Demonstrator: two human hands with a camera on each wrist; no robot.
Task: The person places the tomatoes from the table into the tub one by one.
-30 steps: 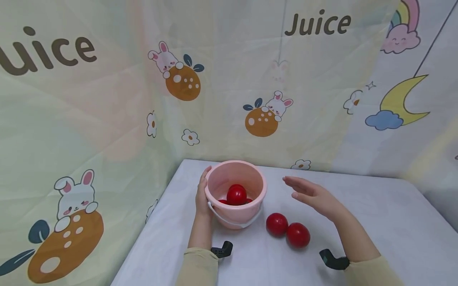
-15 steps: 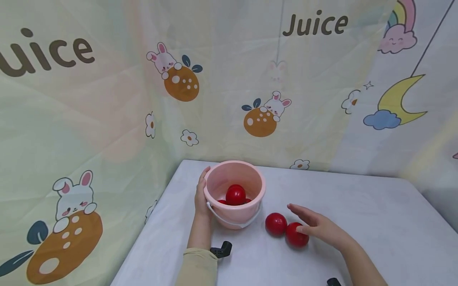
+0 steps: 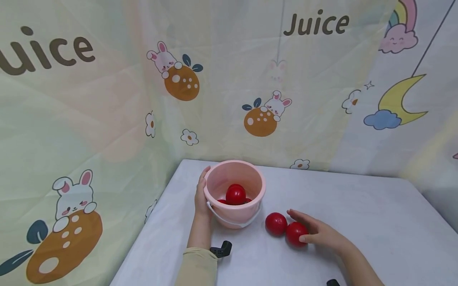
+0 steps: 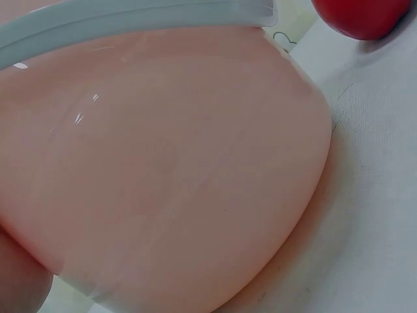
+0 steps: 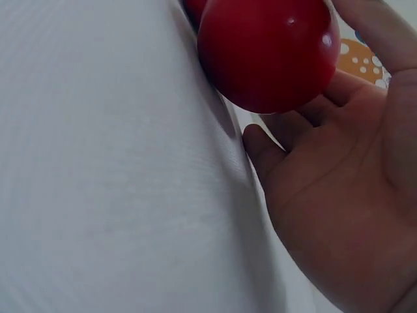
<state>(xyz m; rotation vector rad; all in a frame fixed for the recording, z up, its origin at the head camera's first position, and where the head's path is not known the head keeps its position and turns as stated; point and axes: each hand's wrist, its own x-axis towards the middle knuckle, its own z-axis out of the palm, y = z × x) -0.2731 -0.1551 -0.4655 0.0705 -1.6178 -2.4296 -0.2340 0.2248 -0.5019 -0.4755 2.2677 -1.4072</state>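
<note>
A pink bucket (image 3: 234, 214) with a white handle stands upright on the table, with several red balls inside, the topmost red ball (image 3: 235, 194) in plain sight. Against the bucket's left side lies my left hand (image 3: 201, 198), fingers along the wall up to the rim; the left wrist view is filled mostly by the bucket wall (image 4: 169, 163). To the right of the bucket, two glossy red balls sit side by side. My right hand (image 3: 323, 234) has its thumb and fingers round the nearer red ball (image 3: 295, 235). The other red ball (image 3: 276, 224) lies just left of it.
A white cloth covers the table (image 3: 386, 222). A printed curtain (image 3: 222, 119) with rabbits and lettering rises behind the table and on the left. A black wrist device (image 3: 222, 249) sits at my left wrist.
My right hand has come down and toward me from above the table to the nearer red ball, its thumb and fingers closing round it. The left hand and bucket have stayed put.
</note>
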